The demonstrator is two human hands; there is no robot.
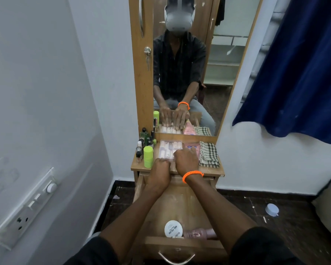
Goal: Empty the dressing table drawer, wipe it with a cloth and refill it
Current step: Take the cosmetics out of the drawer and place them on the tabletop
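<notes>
The wooden drawer [182,243] is pulled out below me, with a round white jar [173,228] and a pink bottle [200,233] lying at its front. On the dressing table top [135,165] sits a clear plastic box of small pale tubes [168,148]. Both hands rest on the box's near edge: my left hand [160,168] at its left corner, my right hand [186,160], with an orange wristband, on its right part. A checked cloth [208,154] lies folded at the right, and a pink packet [192,148] is between box and cloth.
A lime green can [148,156] and several small dark bottles [145,139] crowd the top's left end. The mirror [185,73] rises behind. A switch panel [27,207] is on the left wall, a blue curtain [294,73] hangs right, and a white lid [272,209] lies on the floor.
</notes>
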